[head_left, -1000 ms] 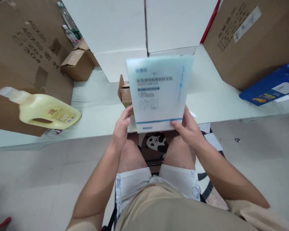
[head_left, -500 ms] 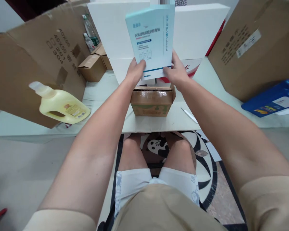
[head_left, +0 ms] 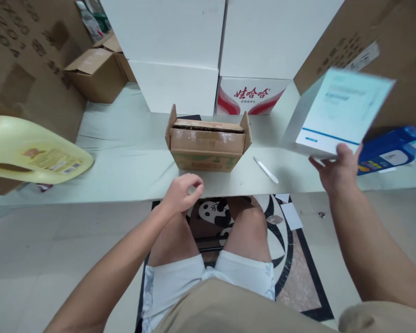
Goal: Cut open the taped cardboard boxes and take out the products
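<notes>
A right hand (head_left: 343, 171) pinches a pale-blue box (head_left: 346, 111) by its lower edge, right of a flapped brown carton (head_left: 208, 150); that low grip could let it tip against the blue bottle (head_left: 388, 152), farther right. The left hand (head_left: 183, 192), loosely curled and empty, hangs before the carton. Behind the carton, a white case (head_left: 251, 95) reads "娃哈哈"; the box's print is blurred.

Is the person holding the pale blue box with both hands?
No, only the right hand grips the pale blue box, while the left hand is well apart from it, loosely curled.
</notes>
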`<state>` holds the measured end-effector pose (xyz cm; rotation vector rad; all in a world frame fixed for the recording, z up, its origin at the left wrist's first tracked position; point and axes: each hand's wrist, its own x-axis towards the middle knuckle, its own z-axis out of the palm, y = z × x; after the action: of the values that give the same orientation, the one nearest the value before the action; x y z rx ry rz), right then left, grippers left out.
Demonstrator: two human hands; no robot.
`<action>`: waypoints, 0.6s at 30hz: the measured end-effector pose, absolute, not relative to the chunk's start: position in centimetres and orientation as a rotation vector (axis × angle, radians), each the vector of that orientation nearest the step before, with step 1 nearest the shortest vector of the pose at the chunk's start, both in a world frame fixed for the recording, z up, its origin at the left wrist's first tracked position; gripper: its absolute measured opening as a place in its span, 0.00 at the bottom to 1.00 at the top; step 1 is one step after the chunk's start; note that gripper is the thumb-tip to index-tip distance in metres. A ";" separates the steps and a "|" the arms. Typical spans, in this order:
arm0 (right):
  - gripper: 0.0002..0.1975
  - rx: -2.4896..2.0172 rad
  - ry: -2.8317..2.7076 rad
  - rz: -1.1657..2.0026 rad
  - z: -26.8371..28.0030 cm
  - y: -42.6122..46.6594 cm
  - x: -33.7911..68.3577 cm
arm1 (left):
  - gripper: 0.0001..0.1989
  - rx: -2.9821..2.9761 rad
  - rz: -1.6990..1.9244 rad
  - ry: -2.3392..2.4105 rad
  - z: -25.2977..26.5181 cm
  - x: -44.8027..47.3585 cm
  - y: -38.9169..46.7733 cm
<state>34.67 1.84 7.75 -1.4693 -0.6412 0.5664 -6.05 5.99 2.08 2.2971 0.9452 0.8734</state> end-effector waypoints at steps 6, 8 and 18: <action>0.20 -1.919 -0.313 0.686 1.2 6.1 41.8 | 0.15 2.635 0.296 1.036 -6.2 -6.6 9.2; 0.20 -2.014 -0.255 0.644 0.7 8.2 43.0 | 0.17 2.728 0.200 0.978 -7.5 -6.5 9.8; 0.12 -2.108 -0.296 0.647 0.8 20.2 47.4 | 0.17 2.784 0.350 0.922 -10.6 -7.2 9.8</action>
<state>47.39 20.18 0.81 -2.1077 -0.2961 0.6467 -7.21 9.81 -10.56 2.7838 0.9218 0.3496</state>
